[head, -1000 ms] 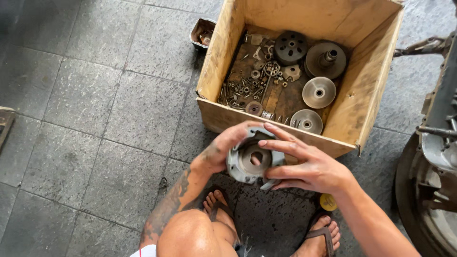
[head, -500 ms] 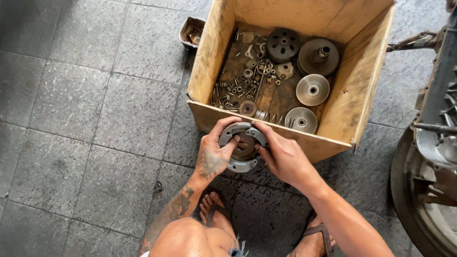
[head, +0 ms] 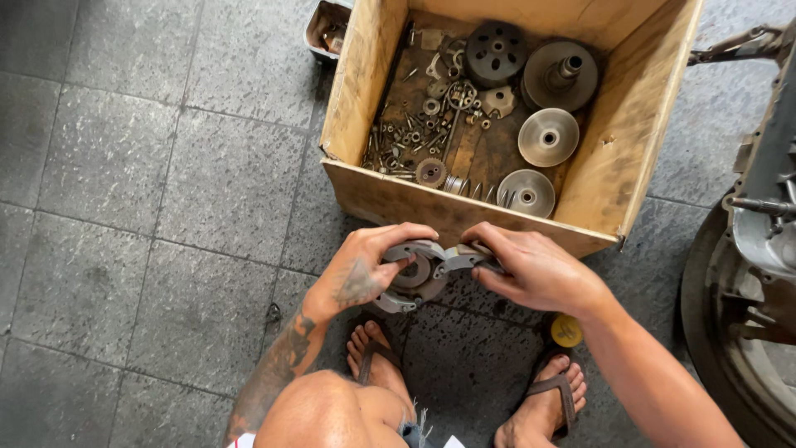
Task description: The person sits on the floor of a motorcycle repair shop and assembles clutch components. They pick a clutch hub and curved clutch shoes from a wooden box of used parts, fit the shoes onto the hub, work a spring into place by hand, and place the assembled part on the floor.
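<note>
two bare hands grip one round grey metal clutch part (head: 419,274), held flat-faced toward the camera just in front of a wooden crate (head: 365,99), above the person's sandalled feet. the left hand (head: 365,270) clasps its left rim, thumb over the centre hole; the right hand (head: 531,270) pinches the right edge, fingers curled tight. both hands lie equally near, wrists angled inward. inside the crate lie pulleys (head: 547,137), a spring and loose bolts. a small yellow cap (head: 566,331) sits on the grey tiled floor (head: 124,207).
</note>
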Motion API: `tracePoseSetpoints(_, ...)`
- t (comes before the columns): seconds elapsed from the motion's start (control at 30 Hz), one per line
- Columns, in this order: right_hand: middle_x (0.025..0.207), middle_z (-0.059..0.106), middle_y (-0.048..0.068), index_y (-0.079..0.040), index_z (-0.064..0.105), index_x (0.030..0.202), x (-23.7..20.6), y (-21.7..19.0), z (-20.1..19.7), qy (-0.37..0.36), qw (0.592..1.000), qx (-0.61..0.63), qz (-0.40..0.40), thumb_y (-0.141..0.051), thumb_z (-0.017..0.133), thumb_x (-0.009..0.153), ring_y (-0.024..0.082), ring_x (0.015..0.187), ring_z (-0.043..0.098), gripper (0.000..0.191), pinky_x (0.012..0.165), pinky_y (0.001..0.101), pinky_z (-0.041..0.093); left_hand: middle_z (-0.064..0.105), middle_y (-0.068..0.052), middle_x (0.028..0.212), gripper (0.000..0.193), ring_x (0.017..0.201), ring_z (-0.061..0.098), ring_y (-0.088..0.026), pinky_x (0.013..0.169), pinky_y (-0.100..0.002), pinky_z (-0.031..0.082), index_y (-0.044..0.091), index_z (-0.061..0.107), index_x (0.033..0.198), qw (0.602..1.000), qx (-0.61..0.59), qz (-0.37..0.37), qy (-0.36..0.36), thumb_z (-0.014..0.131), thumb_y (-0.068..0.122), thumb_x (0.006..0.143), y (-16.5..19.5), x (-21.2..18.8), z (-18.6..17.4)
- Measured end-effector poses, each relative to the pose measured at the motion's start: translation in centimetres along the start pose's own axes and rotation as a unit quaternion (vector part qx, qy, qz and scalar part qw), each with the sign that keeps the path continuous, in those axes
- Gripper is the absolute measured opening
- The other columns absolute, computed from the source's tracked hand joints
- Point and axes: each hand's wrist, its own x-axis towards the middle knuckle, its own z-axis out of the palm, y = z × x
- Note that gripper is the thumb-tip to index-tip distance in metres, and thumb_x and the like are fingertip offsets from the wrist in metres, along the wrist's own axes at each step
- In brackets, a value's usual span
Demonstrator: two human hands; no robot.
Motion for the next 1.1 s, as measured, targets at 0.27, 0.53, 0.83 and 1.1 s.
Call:
tracePoseSetpoints(0.27,0.076,0.071,0.011,-0.007,0.064,0.102,0.4,1.7,4.0,0.142,0.985,-0.045,0.082,-0.039,0.074,0.092,0.03,0.071,0.069,0.035,0.06,0.0413,0.049,0.075,-0.009,0.115,0.045,0.104,0.076,-0.025,0.089,-0.032,0.058,0.012,0.066,0.128,0.995,-0.009,0.022,0.097,0.073,-0.002,0.087,-0.8,-0.4,1.3)
tracePoseSetpoints(0.53,0.067,0.056,0.008,-0.005,0.063,0.097,1.7,1.6,8.4,0.26,0.874,0.345,0.223,-0.039,0.062,0.105,0.011,0.057,0.05,0.035,0.051,0.0318,0.039,0.078,-0.005,0.11,0.042,0.103,0.074,-0.012,0.09,-0.028,0.059,0.012,0.068,0.127,0.971,-0.098,-0.037,0.214,0.067,-0.008,0.09,-1.8,0.6,3.1)
tracePoseSetpoints(0.83,0.055,0.058,0.013,-0.007,0.065,0.093,0.5,0.9,5.9,0.136,0.969,0.108,0.176,-0.039,0.064,0.099,0.021,0.048,0.054,0.032,0.048,0.0394,0.039,0.078,-0.009,0.112,0.045,0.103,0.075,-0.015,0.089,-0.028,0.058,0.012,0.066,0.128,0.996,-0.057,-0.017,0.069,0.067,-0.006,0.087,-2.1,-0.4,1.6)
tracePoseSetpoints(1.1,0.061,0.061,0.019,-0.006,0.064,0.092,0.4,1.4,5.8,0.099,0.976,0.078,0.18,-0.037,0.065,0.096,0.034,0.057,0.065,0.031,0.052,0.0421,0.045,0.078,-0.01,0.11,0.044,0.103,0.074,-0.017,0.09,-0.029,0.057,0.012,0.065,0.13,0.996,-0.088,-0.01,0.013,0.067,-0.005,0.089,-3.6,-0.2,1.3)
